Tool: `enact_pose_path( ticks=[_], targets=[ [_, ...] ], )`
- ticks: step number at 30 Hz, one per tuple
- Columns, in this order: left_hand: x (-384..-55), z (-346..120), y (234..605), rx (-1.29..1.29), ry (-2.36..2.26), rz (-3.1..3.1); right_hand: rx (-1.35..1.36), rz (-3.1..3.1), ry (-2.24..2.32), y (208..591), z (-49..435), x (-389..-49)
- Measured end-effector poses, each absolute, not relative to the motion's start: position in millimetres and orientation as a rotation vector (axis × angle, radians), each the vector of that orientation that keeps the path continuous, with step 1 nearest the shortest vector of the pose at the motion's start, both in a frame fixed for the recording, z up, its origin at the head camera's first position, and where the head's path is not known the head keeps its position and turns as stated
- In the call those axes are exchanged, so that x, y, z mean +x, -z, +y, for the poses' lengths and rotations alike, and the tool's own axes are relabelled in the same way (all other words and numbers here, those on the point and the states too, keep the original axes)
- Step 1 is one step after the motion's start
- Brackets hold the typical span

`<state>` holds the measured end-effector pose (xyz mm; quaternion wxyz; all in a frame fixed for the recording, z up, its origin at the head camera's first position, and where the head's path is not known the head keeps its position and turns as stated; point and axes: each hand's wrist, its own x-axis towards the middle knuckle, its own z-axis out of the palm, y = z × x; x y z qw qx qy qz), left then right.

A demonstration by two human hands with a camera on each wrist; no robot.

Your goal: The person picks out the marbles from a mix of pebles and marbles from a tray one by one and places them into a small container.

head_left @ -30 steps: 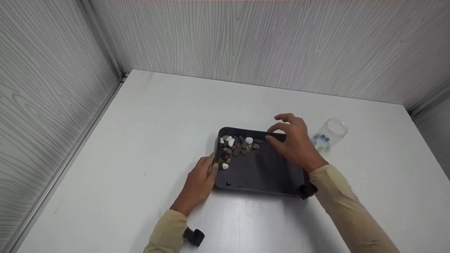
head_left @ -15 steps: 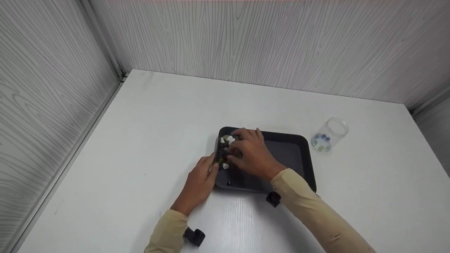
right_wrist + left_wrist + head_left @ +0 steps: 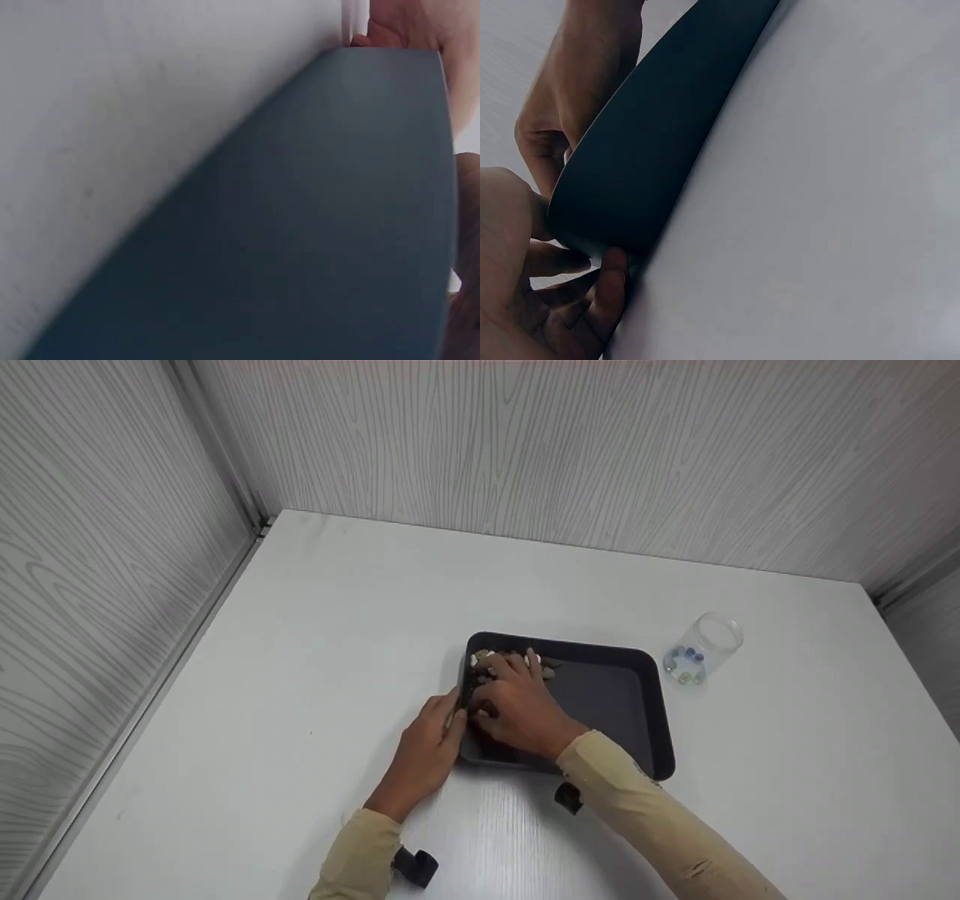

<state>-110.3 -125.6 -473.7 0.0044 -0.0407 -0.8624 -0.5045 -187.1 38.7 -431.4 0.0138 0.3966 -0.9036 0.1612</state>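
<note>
A dark rectangular tray [image 3: 607, 697] holds brown and white pebbles [image 3: 548, 673] along its far left side. My left hand [image 3: 420, 754] grips the tray's left wall, its thumb at the rim; the left wrist view shows its fingers around the tray's outer corner [image 3: 630, 157]. Inside the tray, my right hand [image 3: 525, 711] reaches in among the pebbles with bent fingers. Its fingertips are hidden, so whether it pinches anything is not visible. In the right wrist view the tray's outer wall [image 3: 300, 225] covers most of that hand's work.
Right of the tray stands a clear jar [image 3: 716, 634] with several blue and pale green marbles [image 3: 684, 664] at its bottom. The white table [image 3: 360, 607] extends around the tray, with panelled walls [image 3: 525, 450] behind and at the sides.
My right hand has moved left from the tray's far right side, near the jar, into the pebbles, then slightly nearer the left wall. My left hand has stayed in place.
</note>
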Motion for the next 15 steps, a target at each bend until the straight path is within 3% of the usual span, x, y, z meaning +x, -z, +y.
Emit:
enact_pose_path(
  ticks=[15],
  targets=[
    [-109.3, -126.2, 474.5, -0.140, 1.569, -2.693, 1.262, -2.791, -0.504, 437.8, 34.1, -185.1]
  ],
)
